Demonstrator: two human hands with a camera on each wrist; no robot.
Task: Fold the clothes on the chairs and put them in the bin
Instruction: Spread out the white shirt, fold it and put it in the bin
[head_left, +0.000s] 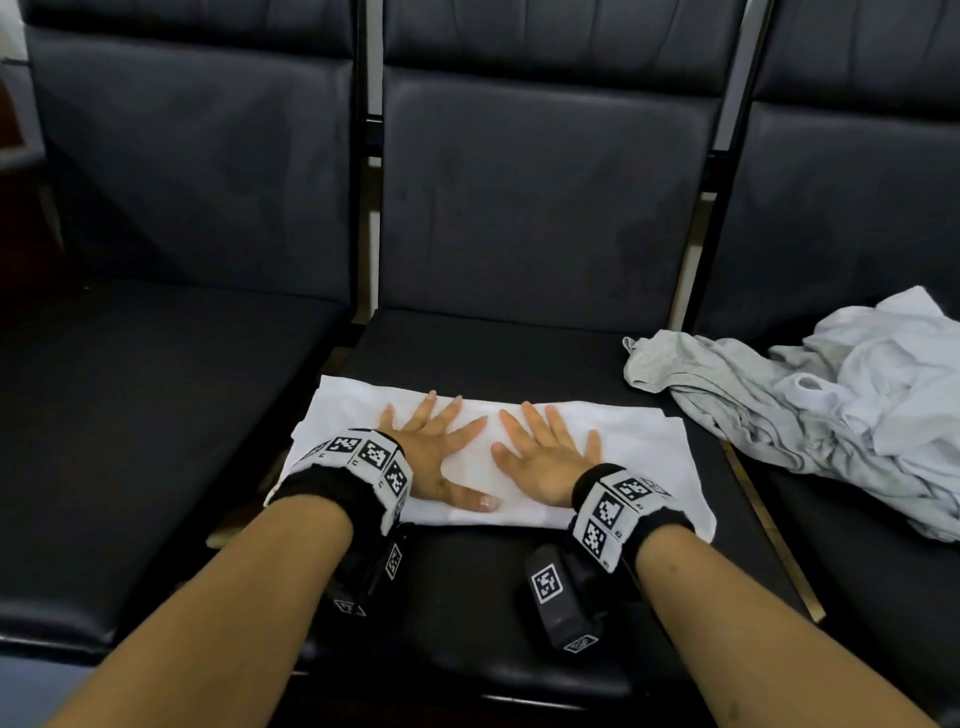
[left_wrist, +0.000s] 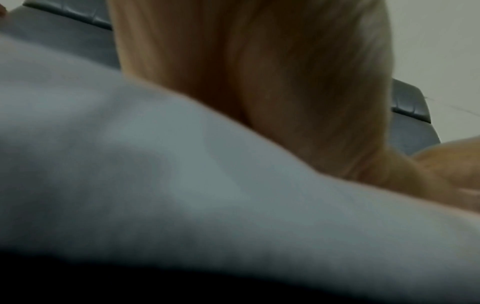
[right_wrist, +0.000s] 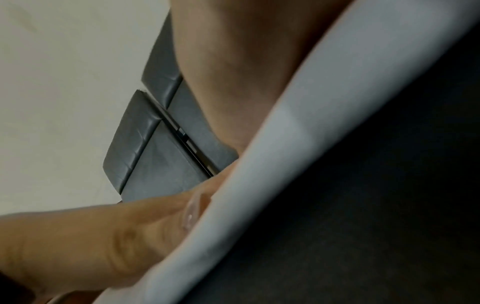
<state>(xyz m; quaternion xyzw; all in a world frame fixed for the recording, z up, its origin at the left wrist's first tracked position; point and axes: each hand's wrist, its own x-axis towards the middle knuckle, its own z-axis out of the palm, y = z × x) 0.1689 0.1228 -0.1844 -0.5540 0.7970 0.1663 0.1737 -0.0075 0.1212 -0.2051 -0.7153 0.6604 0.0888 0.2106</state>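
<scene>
Left hand, right hand: fingers spread, palms pressing flat on folded white garment, middle chair seat; likely smoothing creases. Unfolded pile waits on right chair. Bin unseen.

Waiting-room or lobby type place: row of linked dark padded chairs on shared metal frame, backs against plain pale wall. Laundry lies on seats.

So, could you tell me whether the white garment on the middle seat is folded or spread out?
Folded: the white garment lies as a flat layered rectangle.
</scene>
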